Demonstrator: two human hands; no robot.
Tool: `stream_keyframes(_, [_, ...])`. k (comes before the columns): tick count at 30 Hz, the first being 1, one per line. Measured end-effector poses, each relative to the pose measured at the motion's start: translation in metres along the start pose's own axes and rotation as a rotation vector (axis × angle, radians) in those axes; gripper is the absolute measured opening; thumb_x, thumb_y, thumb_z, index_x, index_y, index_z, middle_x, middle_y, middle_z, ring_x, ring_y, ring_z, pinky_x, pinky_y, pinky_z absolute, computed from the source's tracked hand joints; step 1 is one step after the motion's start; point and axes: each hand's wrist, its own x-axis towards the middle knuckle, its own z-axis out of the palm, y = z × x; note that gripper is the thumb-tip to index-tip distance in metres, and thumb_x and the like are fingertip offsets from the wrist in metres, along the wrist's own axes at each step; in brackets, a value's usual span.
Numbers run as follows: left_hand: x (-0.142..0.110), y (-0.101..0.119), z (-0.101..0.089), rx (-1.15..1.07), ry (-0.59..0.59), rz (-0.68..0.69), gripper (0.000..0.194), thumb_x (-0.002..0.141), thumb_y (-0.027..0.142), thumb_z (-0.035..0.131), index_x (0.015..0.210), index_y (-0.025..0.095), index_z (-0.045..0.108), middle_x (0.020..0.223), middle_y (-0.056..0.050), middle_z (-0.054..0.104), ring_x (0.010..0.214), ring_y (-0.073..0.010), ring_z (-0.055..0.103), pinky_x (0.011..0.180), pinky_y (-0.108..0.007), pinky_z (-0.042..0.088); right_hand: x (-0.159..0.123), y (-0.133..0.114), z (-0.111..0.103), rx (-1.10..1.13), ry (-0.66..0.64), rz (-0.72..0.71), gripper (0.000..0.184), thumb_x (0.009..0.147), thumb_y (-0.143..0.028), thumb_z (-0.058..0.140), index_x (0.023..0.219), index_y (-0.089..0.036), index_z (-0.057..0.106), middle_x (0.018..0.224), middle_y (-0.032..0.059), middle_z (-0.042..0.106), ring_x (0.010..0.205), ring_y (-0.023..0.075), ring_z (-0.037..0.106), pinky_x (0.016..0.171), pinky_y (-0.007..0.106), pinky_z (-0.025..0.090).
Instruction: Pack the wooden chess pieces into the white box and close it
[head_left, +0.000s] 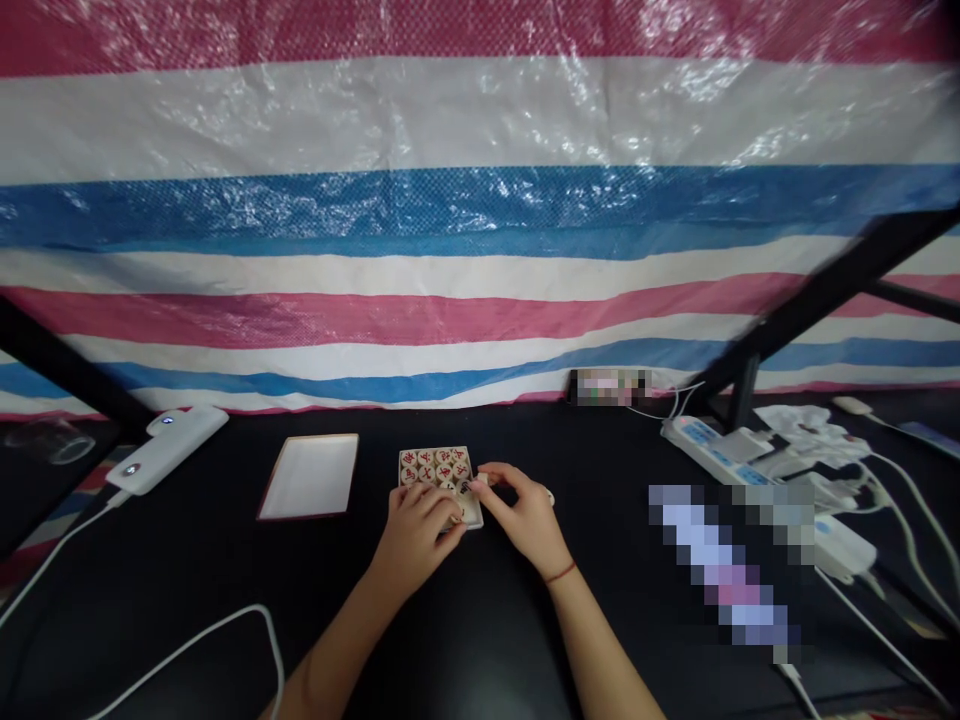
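Observation:
A shallow white box [475, 512] holds rows of round Chinese chess pieces [426, 473], cream with red characters in the back rows. My left hand [420, 525] lies over the box's front left part, its fingers curled and hiding the pieces below. Between its thumb and fingertips shows part of a chess piece [459, 514]. At the box's right edge my right hand [525, 510] pinches another chess piece [481, 480] between thumb and index finger. A dark-marked piece [463, 489] sits in the box beside those fingertips. One small pale object [551, 497] peeks out behind my right hand.
A box lid [311, 478], white inside, lies left on the black table [225, 560]. Farther left is a white device [169, 450] with a cable. Power strips [720, 455], plugs and cables crowd the right. A striped plastic sheet [450, 220] hangs behind.

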Motion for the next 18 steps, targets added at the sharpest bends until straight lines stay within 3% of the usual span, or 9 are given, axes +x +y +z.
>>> stream_keyframes(6, [-0.001,-0.002,0.003,0.055,-0.015,0.019,0.002,0.081,0.022,0.065,0.080,0.023,0.064,0.092,0.001,0.070,0.093,-0.0204,0.055,0.080,-0.039,0.034,0.000,0.000,-0.001,-0.013,-0.046,-0.030,0.023,0.086,-0.039,0.062,0.097,-0.021,0.067,0.086,0.0038,0.070,0.079,0.0176,0.065,0.075,0.029,0.051])
stream_keyframes(12, [-0.005,-0.004,0.005,0.123,-0.051,0.043,0.022,0.078,0.027,0.069,0.100,0.029,0.066,0.100,-0.002,0.065,0.095,-0.0234,0.052,0.079,-0.040,0.036,-0.003,-0.005,0.000,-0.055,-0.168,-0.098,0.020,0.088,-0.039,0.060,0.091,-0.020,0.066,0.073,0.0007,0.063,0.066,0.0150,0.058,0.064,0.026,0.047])
stream_keyframes(18, [-0.006,-0.007,0.006,0.139,-0.015,0.001,0.014,0.079,0.025,0.066,0.093,0.024,0.065,0.102,-0.004,0.063,0.094,-0.0227,0.052,0.082,-0.040,0.036,-0.006,-0.012,0.007,-0.091,-0.255,-0.156,0.014,0.084,-0.034,0.065,0.090,-0.021,0.060,0.076,-0.0010,0.062,0.067,0.0146,0.058,0.063,0.024,0.045])
